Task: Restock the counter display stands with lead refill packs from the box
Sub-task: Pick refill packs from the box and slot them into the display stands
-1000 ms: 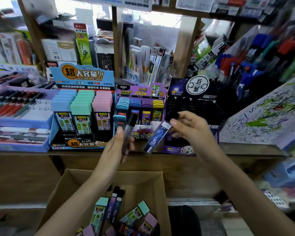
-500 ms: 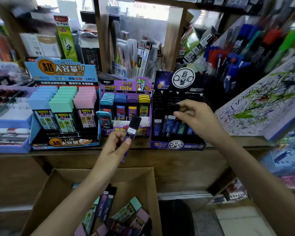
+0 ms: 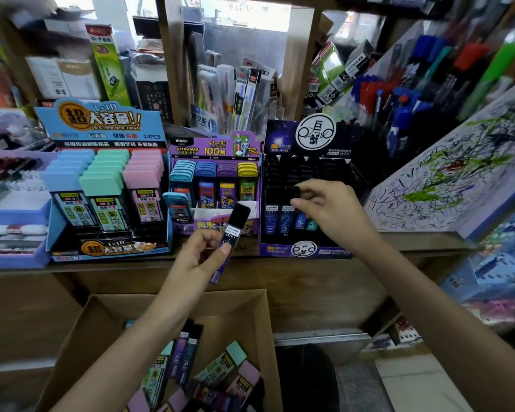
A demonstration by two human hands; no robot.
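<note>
Left hand (image 3: pixel 198 258) is pinching a dark pack (image 3: pixel 235 224) between thumb and fingers, up in the air over the counter's (image 3: pixel 413 242) front edge, just in front of the purple stand (image 3: pixel 214 150). Right hand (image 3: pixel 332 211) is pinching the black cap of a 2nd pack (image 3: pixel 293 191) standing in the dark stand's (image 3: pixel 305 248) front row.

Main thing imo: that stand sits up and to the right of the held pack, whose long axis tilts cap-up toward it. The right hand is way nearer, so I'd guess a hand-off.

Hard to read: the back rows are black on black, so I can't tell which slots are free, and the right hand covers some. The box (image 3: pixel 80 328) below is cut off.
</note>
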